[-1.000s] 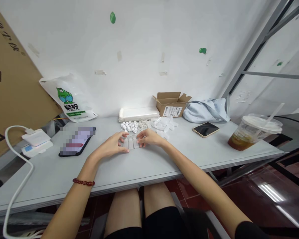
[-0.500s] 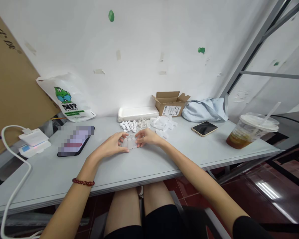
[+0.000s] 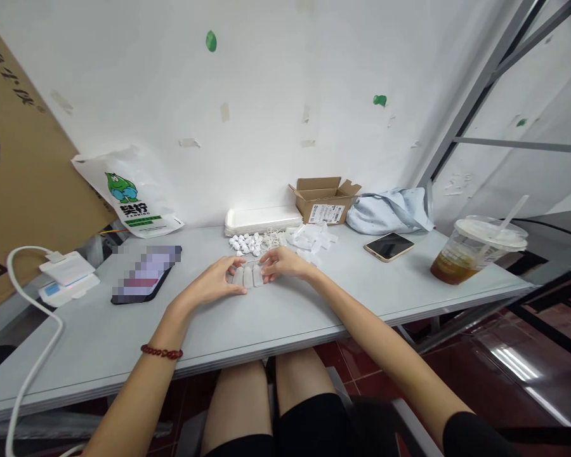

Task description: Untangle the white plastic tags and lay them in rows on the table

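Behind the grey table (image 3: 309,304), a white wall (image 3: 261,89) is rising. Your left hand (image 3: 219,277) is curving around the left side of a row of translucent pieces (image 3: 248,277), its thumb and fingers standing wide apart. Your right hand (image 3: 284,262) is resting at the row's right end with bent fingers; whether it is pinching a piece cannot be told. The row is lying on the table between both hands. Caution: if you are pressing inward unevenly, the row could be skewing, or one piece could be riding over its neighbour. If you are sliding it forward, it could be running into the white knobs (image 3: 245,244), the pale cords (image 3: 273,237) or the loose translucent pile (image 3: 314,238), mixing similar parts. If your right arm is sweeping wide, the drink cup (image 3: 476,249) could be tipping, wetting the table
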`<move>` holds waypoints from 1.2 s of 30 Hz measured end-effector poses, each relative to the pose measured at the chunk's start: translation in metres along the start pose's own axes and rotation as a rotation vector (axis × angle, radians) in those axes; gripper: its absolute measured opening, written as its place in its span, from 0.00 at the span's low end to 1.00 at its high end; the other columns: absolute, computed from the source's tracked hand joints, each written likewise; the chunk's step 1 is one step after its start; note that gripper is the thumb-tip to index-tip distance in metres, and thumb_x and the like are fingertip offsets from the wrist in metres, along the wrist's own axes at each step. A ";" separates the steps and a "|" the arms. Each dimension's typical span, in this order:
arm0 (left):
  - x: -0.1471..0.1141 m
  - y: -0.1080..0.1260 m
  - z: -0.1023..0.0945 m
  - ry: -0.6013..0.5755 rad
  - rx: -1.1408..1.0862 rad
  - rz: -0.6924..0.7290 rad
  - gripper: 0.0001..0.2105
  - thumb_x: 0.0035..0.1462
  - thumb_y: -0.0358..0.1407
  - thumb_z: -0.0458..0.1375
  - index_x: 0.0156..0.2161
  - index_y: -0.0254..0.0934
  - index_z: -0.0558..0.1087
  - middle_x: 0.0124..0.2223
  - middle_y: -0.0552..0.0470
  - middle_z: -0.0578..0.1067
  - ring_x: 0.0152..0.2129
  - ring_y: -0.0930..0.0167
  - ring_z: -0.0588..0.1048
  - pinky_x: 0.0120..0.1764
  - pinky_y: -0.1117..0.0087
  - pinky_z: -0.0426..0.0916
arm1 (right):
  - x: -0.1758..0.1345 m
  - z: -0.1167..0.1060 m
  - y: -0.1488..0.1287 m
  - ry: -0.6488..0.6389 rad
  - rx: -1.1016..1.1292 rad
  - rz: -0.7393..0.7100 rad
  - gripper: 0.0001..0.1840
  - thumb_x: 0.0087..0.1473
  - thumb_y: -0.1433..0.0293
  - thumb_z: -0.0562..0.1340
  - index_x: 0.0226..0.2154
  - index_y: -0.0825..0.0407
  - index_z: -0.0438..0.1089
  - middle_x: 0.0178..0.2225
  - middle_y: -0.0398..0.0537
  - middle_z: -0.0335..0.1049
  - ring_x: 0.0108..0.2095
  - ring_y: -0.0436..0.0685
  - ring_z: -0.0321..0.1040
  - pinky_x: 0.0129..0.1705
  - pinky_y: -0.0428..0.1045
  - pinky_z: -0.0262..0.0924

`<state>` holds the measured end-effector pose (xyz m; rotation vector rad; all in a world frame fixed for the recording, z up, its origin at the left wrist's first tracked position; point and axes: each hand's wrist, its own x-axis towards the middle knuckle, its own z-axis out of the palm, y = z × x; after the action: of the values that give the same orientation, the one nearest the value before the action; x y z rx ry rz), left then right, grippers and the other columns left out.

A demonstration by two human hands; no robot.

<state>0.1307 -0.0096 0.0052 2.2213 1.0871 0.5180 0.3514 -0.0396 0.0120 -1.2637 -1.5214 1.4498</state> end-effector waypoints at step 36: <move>0.069 0.044 0.030 0.088 0.359 0.223 0.17 0.52 0.30 0.46 0.40 0.37 0.76 0.47 0.45 0.76 0.47 0.60 0.69 0.54 0.58 0.59 | -0.029 -0.059 -0.020 0.460 -1.135 0.211 0.14 0.45 0.68 0.68 0.37 0.55 0.72 0.42 0.55 0.72 0.41 0.58 0.69 0.31 0.46 0.56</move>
<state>0.2130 0.0142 0.0179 2.6769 1.0481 0.5534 0.4119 -0.0460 0.0444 -2.2379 -1.9350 0.2104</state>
